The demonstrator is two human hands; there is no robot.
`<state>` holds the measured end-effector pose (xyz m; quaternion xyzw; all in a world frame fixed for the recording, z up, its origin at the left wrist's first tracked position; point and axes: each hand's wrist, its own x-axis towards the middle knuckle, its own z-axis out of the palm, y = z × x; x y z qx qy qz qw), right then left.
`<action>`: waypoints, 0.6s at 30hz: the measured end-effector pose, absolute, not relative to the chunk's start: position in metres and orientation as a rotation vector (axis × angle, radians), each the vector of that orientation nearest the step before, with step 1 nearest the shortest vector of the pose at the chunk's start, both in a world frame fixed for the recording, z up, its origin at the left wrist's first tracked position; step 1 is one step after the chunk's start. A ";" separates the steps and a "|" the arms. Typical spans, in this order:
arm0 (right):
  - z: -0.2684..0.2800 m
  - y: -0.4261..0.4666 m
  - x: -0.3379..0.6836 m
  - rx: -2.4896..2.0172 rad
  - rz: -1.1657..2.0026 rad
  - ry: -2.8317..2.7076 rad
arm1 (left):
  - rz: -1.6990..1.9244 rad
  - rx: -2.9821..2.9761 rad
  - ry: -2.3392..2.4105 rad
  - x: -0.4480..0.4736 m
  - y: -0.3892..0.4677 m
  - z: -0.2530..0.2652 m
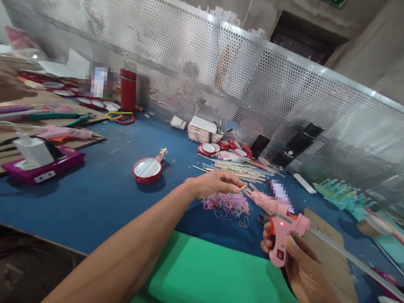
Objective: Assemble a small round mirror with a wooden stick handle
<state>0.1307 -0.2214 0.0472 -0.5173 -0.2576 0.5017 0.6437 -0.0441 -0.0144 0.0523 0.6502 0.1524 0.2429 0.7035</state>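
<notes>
In my right hand (299,250) is a pink hot glue gun (280,221), its small light glowing red and a long clear glue stick (340,251) running out of its back. The fingers of my left hand (218,182) pinch a small wooden stick (243,188) right at the gun's nozzle; whether the two touch I cannot tell. Below my left hand lies a heap of pink and purple rubber bands (226,204). A small round banjo-like piece (147,170) with a red rim and short neck rests on the blue table to the left.
Thin sticks (235,170) and red-rimmed discs (209,148) lie behind my hands. At left are a purple power strip (43,166), another glue gun (65,134), pliers (59,117) and a red flask (128,91). Another person's hand (4,82) reaches in there. A perforated metal screen (153,51) stands behind.
</notes>
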 end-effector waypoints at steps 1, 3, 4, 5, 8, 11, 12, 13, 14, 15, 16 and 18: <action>0.048 -0.221 0.130 -1.178 1.142 -0.587 | 0.543 1.446 0.339 -0.044 -0.014 0.052; 0.049 -0.222 0.130 -1.171 1.143 -0.597 | 0.543 1.440 0.337 -0.044 -0.014 0.051; 0.049 -0.222 0.129 -1.168 1.144 -0.601 | 0.542 1.434 0.337 -0.044 -0.014 0.051; 0.049 -0.222 0.129 -1.164 1.145 -0.602 | 0.541 1.429 0.336 -0.044 -0.014 0.051; 0.049 -0.222 0.129 -1.157 1.146 -0.584 | 0.538 1.422 0.329 -0.044 -0.015 0.052; 0.048 -0.222 0.129 -1.149 1.153 -0.581 | 0.533 1.426 0.324 -0.044 -0.015 0.053; 0.048 -0.222 0.129 -1.146 1.156 -0.583 | 0.532 1.427 0.322 -0.044 -0.016 0.054; 0.047 -0.222 0.129 -1.144 1.156 -0.584 | 0.531 1.426 0.320 -0.044 -0.016 0.054; 0.047 -0.222 0.129 -1.143 1.154 -0.584 | 0.531 1.424 0.319 -0.044 -0.016 0.055; 0.047 -0.222 0.129 -1.143 1.153 -0.584 | 0.530 1.422 0.320 -0.044 -0.016 0.055; 0.047 -0.222 0.129 -1.143 1.153 -0.586 | 0.530 1.422 0.322 -0.045 -0.016 0.056; 0.047 -0.223 0.130 -1.141 1.157 -0.598 | 0.531 1.429 0.326 -0.045 -0.017 0.056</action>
